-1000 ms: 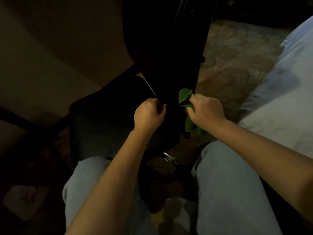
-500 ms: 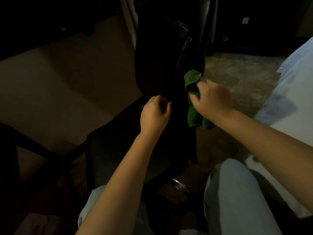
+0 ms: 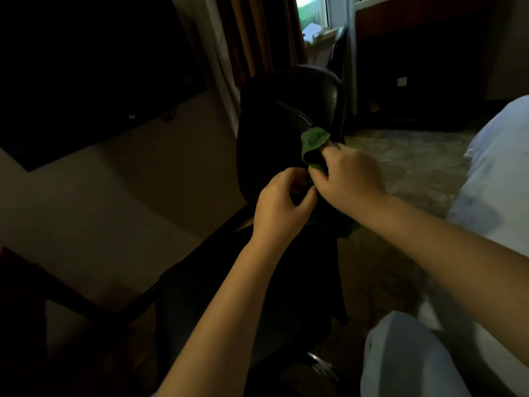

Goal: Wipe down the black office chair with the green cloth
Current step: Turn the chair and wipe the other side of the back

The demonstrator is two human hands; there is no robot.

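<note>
Wiping seems underway: right hand [image 3: 349, 179] grips the cloth [image 3: 313, 141] on the chair [image 3: 286, 104], left hand [image 3: 282, 204] curled, hold unclear; much likely left.

Light level: dim, murky overall.
Source: bright window [image 3: 313, 10], top centre.
Shadows: chair [image 3: 286, 116] nearly black.
Blur: soft, slight motion smear.

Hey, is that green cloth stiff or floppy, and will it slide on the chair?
Probably floppy: the small green fabric cloth folds over and droops below the right hand. Likely light, held bunched one-handed. It may glide on the glossy black office chair.
</note>
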